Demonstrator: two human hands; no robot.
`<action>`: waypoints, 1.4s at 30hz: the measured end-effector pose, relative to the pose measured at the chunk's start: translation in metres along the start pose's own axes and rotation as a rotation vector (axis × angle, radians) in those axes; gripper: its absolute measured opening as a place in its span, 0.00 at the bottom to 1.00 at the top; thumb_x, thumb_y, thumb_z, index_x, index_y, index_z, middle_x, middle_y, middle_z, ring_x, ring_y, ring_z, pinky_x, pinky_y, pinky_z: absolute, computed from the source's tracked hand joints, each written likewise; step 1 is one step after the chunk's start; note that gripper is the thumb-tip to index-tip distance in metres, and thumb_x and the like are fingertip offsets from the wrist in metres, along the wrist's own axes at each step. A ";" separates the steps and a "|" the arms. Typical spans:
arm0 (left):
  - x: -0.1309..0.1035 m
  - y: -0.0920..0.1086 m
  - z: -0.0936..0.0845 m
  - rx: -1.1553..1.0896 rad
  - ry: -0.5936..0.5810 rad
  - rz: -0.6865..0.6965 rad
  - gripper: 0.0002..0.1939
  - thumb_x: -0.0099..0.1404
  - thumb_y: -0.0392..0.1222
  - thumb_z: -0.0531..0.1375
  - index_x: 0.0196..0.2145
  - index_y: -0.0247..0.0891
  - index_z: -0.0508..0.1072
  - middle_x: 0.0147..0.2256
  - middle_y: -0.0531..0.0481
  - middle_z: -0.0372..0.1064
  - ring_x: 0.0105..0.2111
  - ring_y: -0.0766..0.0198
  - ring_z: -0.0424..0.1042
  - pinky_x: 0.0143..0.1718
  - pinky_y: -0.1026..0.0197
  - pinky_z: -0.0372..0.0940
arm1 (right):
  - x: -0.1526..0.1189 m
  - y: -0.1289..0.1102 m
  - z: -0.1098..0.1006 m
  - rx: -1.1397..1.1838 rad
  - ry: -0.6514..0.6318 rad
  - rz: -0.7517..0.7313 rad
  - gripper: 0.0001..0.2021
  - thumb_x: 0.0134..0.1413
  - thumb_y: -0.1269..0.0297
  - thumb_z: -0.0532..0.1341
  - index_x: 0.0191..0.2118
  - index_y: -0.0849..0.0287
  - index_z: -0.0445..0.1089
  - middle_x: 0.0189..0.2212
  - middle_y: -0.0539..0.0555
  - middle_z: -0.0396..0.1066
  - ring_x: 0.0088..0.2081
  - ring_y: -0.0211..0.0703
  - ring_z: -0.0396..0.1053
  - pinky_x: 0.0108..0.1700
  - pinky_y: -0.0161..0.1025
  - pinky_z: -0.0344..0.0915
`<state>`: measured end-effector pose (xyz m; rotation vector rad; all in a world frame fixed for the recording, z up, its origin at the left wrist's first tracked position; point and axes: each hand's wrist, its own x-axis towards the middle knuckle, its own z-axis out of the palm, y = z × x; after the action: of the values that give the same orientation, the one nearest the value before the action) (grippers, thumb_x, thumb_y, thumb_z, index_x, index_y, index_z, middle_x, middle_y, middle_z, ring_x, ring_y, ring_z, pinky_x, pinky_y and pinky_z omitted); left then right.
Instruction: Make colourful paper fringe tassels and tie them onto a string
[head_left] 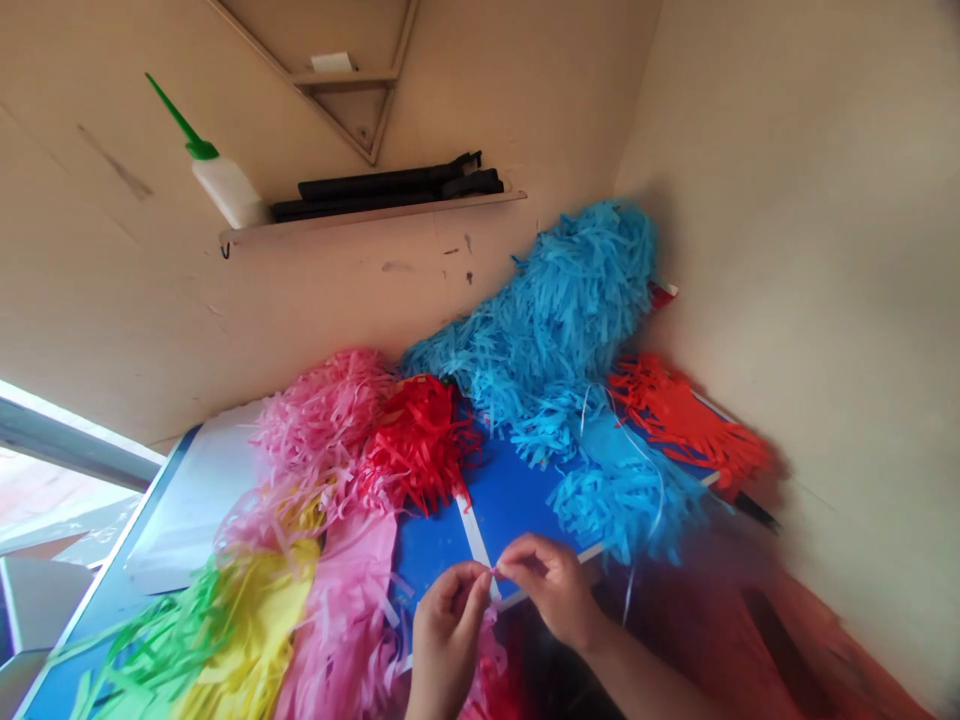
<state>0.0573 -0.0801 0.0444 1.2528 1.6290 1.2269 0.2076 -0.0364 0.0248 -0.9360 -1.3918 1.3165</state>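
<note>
My left hand (450,625) and my right hand (544,580) meet fingertip to fingertip over the front edge of the blue table (442,540). Each hand is pinched, and a tiny pinkish bit shows between the tips, too small to name. Just behind the fingers a white strip (474,535) runs across the tabletop. Fringed paper lies around: a red bunch (420,440) behind, pink fringe (349,610) left of my left hand, and light blue fringe (630,495) beyond my right hand.
A large blue fringed heap (570,310) leans in the corner. Orange fringe (690,425) lies at right, yellow (259,630) and green fringe (157,640) at left. Above, a wall shelf (375,212) holds a green-tipped bottle (229,190) and black objects (390,188).
</note>
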 end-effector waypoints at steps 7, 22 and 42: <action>-0.006 -0.006 0.001 0.146 -0.001 0.173 0.16 0.65 0.54 0.60 0.30 0.41 0.78 0.27 0.48 0.77 0.27 0.60 0.76 0.29 0.63 0.70 | -0.003 -0.001 -0.001 -0.146 -0.025 -0.166 0.05 0.59 0.64 0.64 0.33 0.56 0.76 0.31 0.52 0.77 0.35 0.41 0.74 0.40 0.35 0.70; -0.004 -0.017 -0.006 0.168 -0.135 0.364 0.09 0.68 0.43 0.58 0.45 0.42 0.73 0.39 0.45 0.78 0.39 0.58 0.78 0.39 0.60 0.73 | 0.002 0.003 -0.004 0.049 -0.107 0.219 0.12 0.46 0.56 0.71 0.26 0.59 0.73 0.26 0.50 0.75 0.30 0.41 0.72 0.36 0.37 0.68; 0.000 -0.012 0.008 -0.423 -0.098 -0.251 0.16 0.52 0.52 0.72 0.28 0.37 0.78 0.25 0.51 0.73 0.27 0.65 0.71 0.32 0.66 0.65 | 0.005 -0.013 -0.013 -0.141 -0.167 -0.024 0.07 0.58 0.65 0.63 0.32 0.57 0.79 0.31 0.53 0.76 0.35 0.40 0.73 0.38 0.34 0.66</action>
<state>0.0617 -0.0789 0.0301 0.8059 1.3200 1.2472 0.2201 -0.0298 0.0377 -0.9159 -1.6372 1.3155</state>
